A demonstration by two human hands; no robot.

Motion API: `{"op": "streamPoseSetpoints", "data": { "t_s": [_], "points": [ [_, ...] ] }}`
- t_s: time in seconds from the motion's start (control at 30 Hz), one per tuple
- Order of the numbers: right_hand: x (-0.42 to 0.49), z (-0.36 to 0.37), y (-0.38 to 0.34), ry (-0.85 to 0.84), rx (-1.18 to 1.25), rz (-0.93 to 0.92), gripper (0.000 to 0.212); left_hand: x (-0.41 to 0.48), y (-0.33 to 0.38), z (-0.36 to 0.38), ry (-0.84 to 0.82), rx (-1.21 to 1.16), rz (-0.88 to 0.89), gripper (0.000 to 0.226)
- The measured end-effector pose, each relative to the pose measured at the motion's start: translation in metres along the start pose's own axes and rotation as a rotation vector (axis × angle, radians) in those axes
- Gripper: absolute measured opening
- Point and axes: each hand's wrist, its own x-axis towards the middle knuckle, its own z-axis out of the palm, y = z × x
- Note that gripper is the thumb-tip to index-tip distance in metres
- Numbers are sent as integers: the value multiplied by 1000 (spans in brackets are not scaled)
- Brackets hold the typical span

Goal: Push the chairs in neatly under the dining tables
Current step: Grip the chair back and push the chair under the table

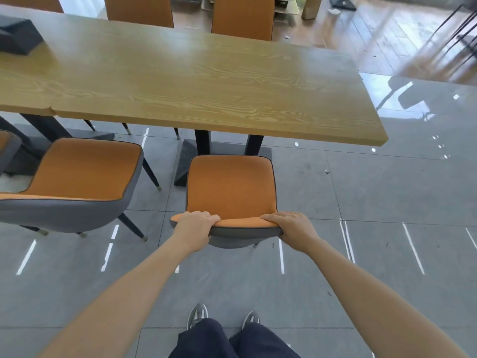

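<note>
An orange chair with a grey shell (231,187) stands in front of me, its seat just short of the long wooden dining table (196,81). My left hand (195,226) grips the left end of the backrest's top edge. My right hand (291,227) grips the right end of the same edge. The chair's legs are mostly hidden under the seat. A second orange chair (82,171) stands to the left, pulled out from the table and turned at an angle.
Two more orange chairs (242,16) are tucked in at the table's far side. A dark box (18,34) lies on the table's left end. The table's black pedestal (204,148) stands right behind the seat. Glossy grey tile floor (387,202) spreads to the right.
</note>
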Motion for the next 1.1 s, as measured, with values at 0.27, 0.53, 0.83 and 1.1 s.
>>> {"op": "streamPoseSetpoints", "data": {
  "t_s": [0.27,0.53,0.83,1.1],
  "points": [
    [17,2,0,-17,22,-18,54,7,-17,-8,-19,-47,30,37],
    [42,-10,-1,-37,-30,-8,54,22,-33,-16,45,-88,29,40],
    [43,-2,-17,-49,-58,9,57,19,-44,-16,-11,-15,22,44],
    [33,-17,-41,-83,-129,217,77,7,-45,-32,-44,192,-49,70]
  ]
}}
